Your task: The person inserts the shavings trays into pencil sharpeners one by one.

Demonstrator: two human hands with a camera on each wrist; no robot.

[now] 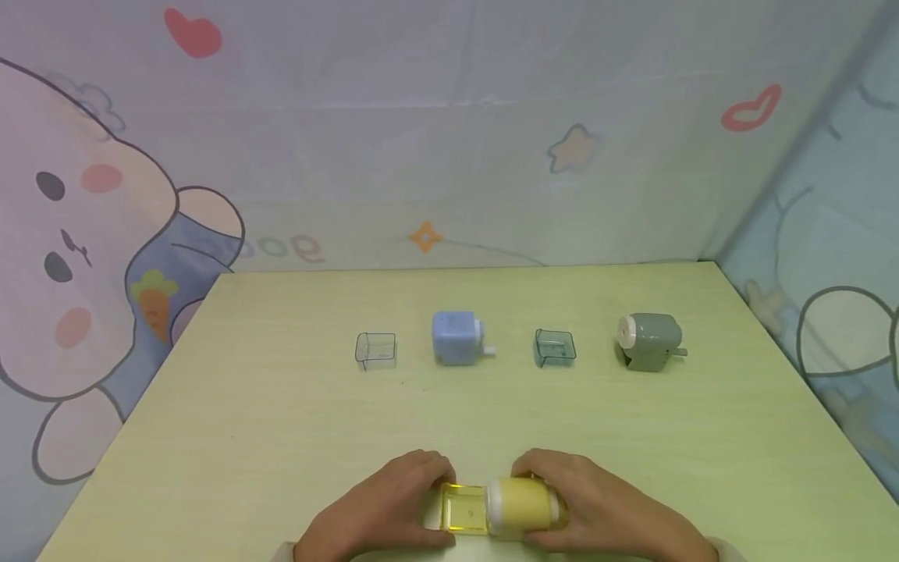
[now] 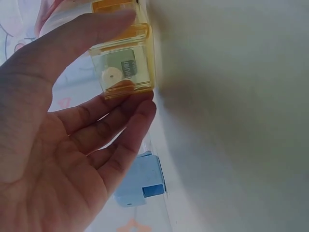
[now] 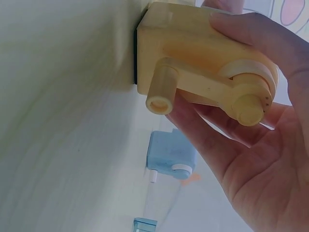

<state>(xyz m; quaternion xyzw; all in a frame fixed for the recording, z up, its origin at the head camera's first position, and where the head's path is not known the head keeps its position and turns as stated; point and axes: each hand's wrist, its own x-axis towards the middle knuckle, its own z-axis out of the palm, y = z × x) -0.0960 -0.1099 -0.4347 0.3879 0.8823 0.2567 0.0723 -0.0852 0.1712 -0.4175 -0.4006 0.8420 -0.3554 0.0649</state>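
My right hand point(image 1: 593, 499) grips a yellow crank pencil sharpener point(image 1: 527, 503) near the table's front edge. In the right wrist view its crank handle point(image 3: 193, 79) faces the camera, with the thumb on one side of the body and fingers on the other. My left hand point(image 1: 393, 499) pinches a clear yellow shavings drawer point(image 1: 463, 509) between thumb and fingers. The drawer is next to the sharpener's left end in the head view; whether part of it sits inside the body I cannot tell. In the left wrist view the see-through drawer point(image 2: 126, 70) shows between thumb and fingertips.
Farther back on the table point(image 1: 295, 437) stand a blue sharpener point(image 1: 455, 338) and a grey-green sharpener point(image 1: 652, 341). A clear drawer point(image 1: 377, 350) lies left of the blue one, and a bluish-green drawer point(image 1: 556, 347) lies between the two. A printed cloth point(image 1: 492, 156) hangs behind.
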